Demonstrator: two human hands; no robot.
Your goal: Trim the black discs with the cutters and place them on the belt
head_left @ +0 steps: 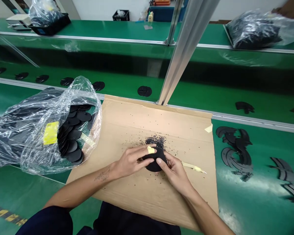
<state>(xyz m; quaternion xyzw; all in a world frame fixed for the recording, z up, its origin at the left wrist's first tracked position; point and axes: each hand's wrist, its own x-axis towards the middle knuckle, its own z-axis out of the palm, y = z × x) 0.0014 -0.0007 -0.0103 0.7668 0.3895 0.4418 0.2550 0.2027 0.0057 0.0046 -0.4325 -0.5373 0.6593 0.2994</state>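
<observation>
Black disc [154, 165], in the head view, sits just below the centre of the frame, pinched between the fingers and thumbs of the left hand [132, 160] and the right hand [177, 171]. Yellow tape [151, 149] wraps a left fingertip. At frame left, a yellow label [51, 133] shows; any writing on it is too blurred to read. Brown cardboard [124, 120] lies beneath the hands, scattered with black crumbs [158, 140], over a glossy green worktop [235, 202]. Behind rises a metal post [183, 49]. Left of the cardboard, a clear plastic bag [22, 130] spills open on many black discs [72, 147]. Upper left, a black tray [52, 29] carries a bag; upper right, another clear bag [257, 31] holds dark contents.
</observation>
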